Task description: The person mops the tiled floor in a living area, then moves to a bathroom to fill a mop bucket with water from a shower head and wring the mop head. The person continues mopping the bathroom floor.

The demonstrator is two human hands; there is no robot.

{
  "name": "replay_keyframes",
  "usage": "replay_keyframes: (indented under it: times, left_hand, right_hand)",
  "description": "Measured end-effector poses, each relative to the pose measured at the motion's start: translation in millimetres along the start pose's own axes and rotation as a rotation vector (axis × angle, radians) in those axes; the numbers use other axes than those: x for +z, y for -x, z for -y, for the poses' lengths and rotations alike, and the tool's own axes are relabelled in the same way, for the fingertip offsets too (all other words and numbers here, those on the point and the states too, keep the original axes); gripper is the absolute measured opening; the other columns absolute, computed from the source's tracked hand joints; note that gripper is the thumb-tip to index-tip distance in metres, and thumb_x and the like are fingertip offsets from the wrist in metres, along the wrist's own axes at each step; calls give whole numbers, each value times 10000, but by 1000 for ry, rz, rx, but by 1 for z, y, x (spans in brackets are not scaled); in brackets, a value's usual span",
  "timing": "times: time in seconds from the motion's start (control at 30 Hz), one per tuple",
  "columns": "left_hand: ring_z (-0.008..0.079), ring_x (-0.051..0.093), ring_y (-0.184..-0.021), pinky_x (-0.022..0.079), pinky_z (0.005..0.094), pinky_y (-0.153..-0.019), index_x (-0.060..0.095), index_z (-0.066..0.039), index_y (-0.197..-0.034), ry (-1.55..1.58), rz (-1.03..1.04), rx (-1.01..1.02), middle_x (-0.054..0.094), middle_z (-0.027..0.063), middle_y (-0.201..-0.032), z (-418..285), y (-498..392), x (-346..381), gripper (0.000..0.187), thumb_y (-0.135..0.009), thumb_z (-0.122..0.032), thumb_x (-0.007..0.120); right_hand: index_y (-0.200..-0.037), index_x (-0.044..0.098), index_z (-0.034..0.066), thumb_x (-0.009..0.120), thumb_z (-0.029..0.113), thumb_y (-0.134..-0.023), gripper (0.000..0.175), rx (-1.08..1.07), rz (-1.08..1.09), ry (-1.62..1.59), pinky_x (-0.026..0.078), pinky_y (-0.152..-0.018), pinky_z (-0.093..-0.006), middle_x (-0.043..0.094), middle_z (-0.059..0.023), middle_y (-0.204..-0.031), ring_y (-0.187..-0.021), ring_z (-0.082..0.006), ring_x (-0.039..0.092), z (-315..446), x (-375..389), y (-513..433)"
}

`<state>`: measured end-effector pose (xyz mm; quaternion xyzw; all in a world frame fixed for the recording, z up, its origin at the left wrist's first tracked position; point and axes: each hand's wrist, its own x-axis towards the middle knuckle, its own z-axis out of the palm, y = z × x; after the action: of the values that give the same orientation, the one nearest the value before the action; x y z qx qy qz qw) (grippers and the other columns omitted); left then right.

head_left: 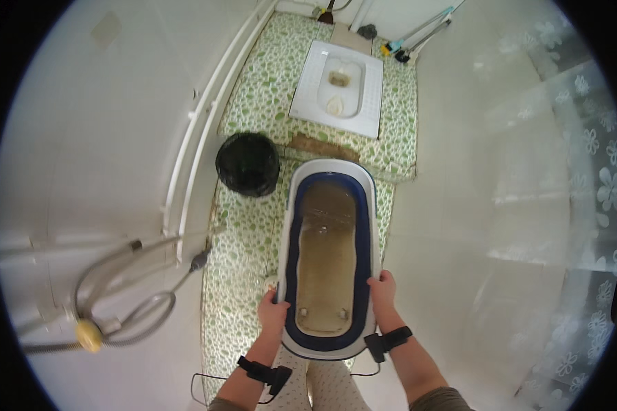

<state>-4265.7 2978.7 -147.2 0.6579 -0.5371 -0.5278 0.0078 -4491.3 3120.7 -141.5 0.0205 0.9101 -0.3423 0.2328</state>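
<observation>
A white and blue oblong plastic tub [366,246] is held lengthwise before me, with murky brownish water pooled towards its far end. My left hand [274,313] grips the left rim near the close end, thumb over the edge. On the opposite rim, my right hand [383,298] has hold a little farther forward. The undersides of both hands' fingers are hidden by the tub. Beyond the tub's far end, a white ceramic squat toilet [373,92] is set in a raised, green pebble-patterned floor [259,77].
A dark lined bin [248,164] stands left of the tub, by white wall pipes [185,154]. A step edge [324,146] crosses just beyond the tub. Hoses with a yellow fitting [88,335] hang at left. Long-handled brushes [402,54] lean at the far right. Cables trail from both wrist straps.
</observation>
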Motion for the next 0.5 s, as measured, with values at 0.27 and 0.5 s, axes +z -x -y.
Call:
replay_keyframes:
  times: [0.27,0.5]
  left_hand:
    - [315,578,-756,448,373,-674,582,-34,-880,-29,153,97,600,158,-783,-150,-107,61,358,-572,-211,622]
    - [330,573,-760,451,401,-680,577,-16,-898,-73,167,121,592,173,-833,-270,-193,145,330,-718,-291,597]
  right_hand:
    - [-675,471,1,600,27,-576,165,38,3,-185,362,-542,-301,441,-22,-610,-580,-155,424,105,-26,-144]
    - [-785,516,-21,582,-20,-580,216,-20,96,-214,410,-588,-297,526,-72,-719,-662,-171,500,204,-29,-314]
